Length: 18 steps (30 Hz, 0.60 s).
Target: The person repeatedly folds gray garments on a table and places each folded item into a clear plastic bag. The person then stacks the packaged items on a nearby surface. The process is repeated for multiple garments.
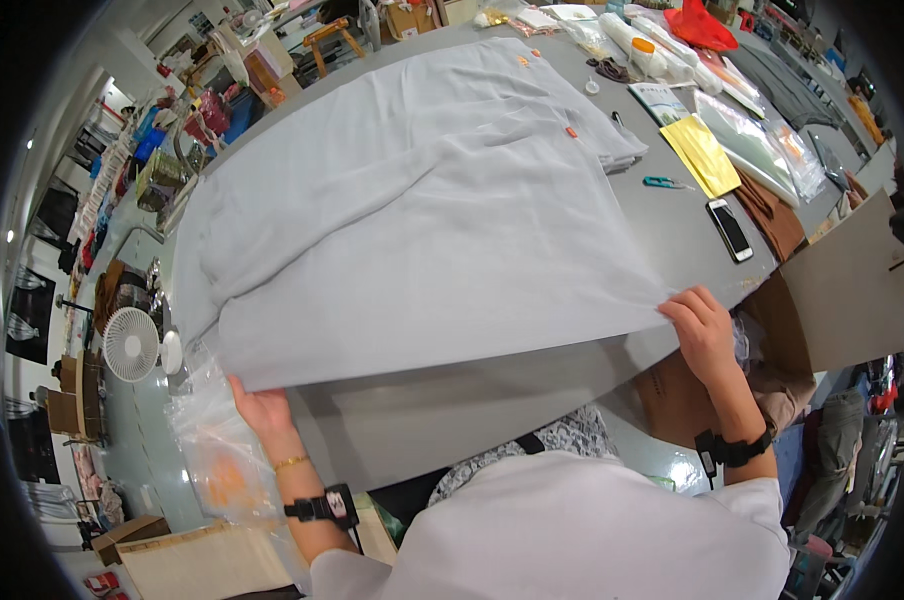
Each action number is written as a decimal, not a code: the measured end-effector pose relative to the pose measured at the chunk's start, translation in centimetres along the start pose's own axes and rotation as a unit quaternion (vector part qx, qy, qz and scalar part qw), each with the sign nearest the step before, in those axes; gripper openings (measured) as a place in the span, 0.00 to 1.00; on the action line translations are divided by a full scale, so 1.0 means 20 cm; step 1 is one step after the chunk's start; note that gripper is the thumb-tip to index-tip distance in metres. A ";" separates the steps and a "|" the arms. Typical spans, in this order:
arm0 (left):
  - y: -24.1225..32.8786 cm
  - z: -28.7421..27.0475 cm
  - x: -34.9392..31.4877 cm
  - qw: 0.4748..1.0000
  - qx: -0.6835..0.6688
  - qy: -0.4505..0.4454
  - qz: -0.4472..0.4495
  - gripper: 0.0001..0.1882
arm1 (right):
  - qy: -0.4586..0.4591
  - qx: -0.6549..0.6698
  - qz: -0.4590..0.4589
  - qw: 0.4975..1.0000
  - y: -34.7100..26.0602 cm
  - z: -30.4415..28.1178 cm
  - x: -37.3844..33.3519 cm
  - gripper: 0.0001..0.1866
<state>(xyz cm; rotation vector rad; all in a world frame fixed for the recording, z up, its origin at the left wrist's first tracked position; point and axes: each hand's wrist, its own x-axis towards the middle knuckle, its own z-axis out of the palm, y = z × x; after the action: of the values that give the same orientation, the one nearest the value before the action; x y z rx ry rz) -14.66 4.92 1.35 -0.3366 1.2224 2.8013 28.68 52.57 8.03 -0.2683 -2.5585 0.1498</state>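
Note:
A large piece of light grey fabric (452, 250) lies spread across the grey table (392, 430), its near edge stretched between my two hands. My left hand (262, 405) grips the near left corner, with the fingertips partly under the cloth. At the near right corner, my right hand (697, 322) pinches the fabric between thumb and fingers. A long fold runs diagonally over the left part of the cloth. Small orange tags (572, 132) show near its far right edge, where more grey layers are stacked beneath.
On the table's right side lie a smartphone (729, 230), teal thread snips (667, 183), a yellow packet (700, 155) and brown cloth (769, 215). Plastic-wrapped rolls (662, 50) sit farther back. A white fan (132, 344) stands at left, near clear plastic bags (222, 460). An open cardboard box (842, 280) is at right.

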 end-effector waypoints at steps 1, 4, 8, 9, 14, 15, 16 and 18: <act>-0.01 -0.01 0.04 1.000 0.019 -0.017 0.007 0.27 | 0.000 -0.016 0.011 1.000 -0.02 -0.05 -0.07 0.11; -0.03 -0.03 0.28 1.000 0.011 0.016 -0.020 0.28 | -0.013 -0.040 0.056 0.998 -0.02 -0.15 -0.26 0.11; -0.02 -0.14 0.52 0.863 0.428 0.044 0.265 0.28 | -0.005 -0.119 0.153 0.981 0.12 -0.23 -0.60 0.17; 0.04 -0.14 0.58 0.786 0.520 0.048 0.330 0.25 | 0.030 -0.070 0.163 0.984 0.26 -0.22 -0.64 0.18; 0.22 -0.03 0.72 0.988 -0.055 0.049 0.137 0.18 | 0.070 -0.011 0.366 0.928 0.82 -0.23 -1.03 0.13; 0.24 0.00 0.72 0.985 -0.066 0.087 0.137 0.18 | 0.075 0.002 0.369 0.926 0.94 -0.20 -1.03 0.13; 0.26 0.04 0.70 0.981 -0.081 0.101 0.146 0.19 | 0.077 0.014 0.380 0.922 1.01 -0.16 -0.99 0.14; 0.27 0.10 0.61 0.971 -0.051 0.115 0.201 0.19 | 0.092 0.098 0.376 0.917 1.10 -0.05 -0.78 0.15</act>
<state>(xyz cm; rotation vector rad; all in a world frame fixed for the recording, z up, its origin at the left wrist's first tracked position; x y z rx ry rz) -27.77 2.31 3.75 -0.4810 1.3250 3.2567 45.63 70.52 -2.87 -1.1174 -2.1053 0.6278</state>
